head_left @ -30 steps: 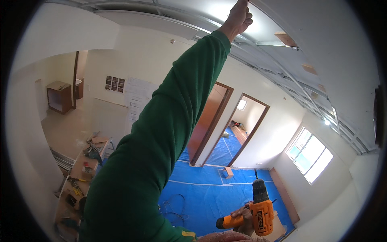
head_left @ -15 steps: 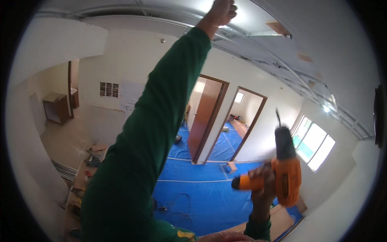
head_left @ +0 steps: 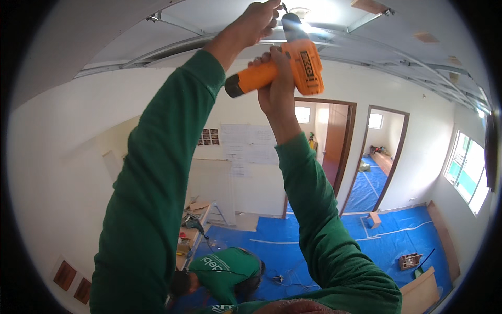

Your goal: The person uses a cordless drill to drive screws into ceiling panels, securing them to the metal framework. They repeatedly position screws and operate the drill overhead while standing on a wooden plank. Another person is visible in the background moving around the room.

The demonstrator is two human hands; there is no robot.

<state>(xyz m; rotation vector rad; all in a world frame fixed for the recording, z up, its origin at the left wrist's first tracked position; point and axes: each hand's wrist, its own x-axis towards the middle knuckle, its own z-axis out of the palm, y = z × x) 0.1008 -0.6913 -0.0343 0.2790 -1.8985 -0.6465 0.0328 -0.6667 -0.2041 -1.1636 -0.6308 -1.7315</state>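
Both my arms, in green sleeves, reach up toward the ceiling. My right hand (head_left: 277,78) is wrapped round the grip of an orange and black cordless drill (head_left: 308,68), its nose pointing up. The thin dark drill bit (head_left: 285,8) ends right beside the fingers of my left hand (head_left: 256,23). That hand is closed with its fingers curled at the top edge of the picture. Whatever it pinches is hidden or too small to make out. Close behind the drill's nose shines a round ceiling light (head_left: 300,12).
Metal ceiling framing (head_left: 366,42) runs overhead. Below left, a person in a green shirt (head_left: 227,269) bends over near a bench (head_left: 201,220) cluttered with tools. Blue sheeting (head_left: 324,251) covers the floor, with cords and a wooden box (head_left: 409,261) on it. Two doorways and a window (head_left: 465,170) stand beyond.
My right hand has lifted the drill from the lower right up beside my left hand. The view has shifted, and the bent-over person now shows below.
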